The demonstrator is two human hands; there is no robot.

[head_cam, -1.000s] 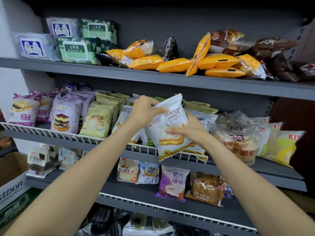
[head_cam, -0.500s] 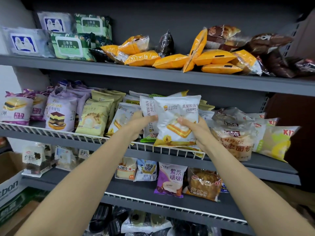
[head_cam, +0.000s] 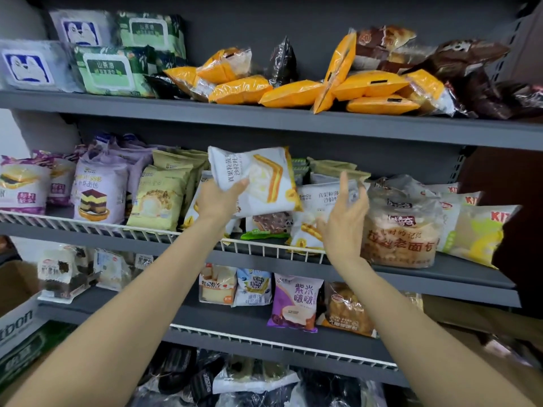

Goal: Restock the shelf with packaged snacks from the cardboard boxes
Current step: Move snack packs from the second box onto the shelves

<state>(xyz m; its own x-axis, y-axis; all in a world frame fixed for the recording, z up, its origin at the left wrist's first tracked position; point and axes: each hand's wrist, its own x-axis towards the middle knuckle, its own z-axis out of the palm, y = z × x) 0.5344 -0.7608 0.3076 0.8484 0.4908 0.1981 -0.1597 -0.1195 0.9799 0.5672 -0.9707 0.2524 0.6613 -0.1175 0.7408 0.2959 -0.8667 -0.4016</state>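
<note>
White sandwich-print snack packet (head_cam: 258,180), tilted above middle shelf (head_cam: 440,277)

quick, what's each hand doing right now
Left hand: holding the white sandwich packet.
Right hand: open, fingers spread, holding nothing.

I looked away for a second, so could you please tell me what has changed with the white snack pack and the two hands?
The right hand let go of the white snack pack and now hangs open beside it. The left hand alone grips it, lifted higher and tilted above the wire rail. The other packs on the shelves stayed put.
</note>
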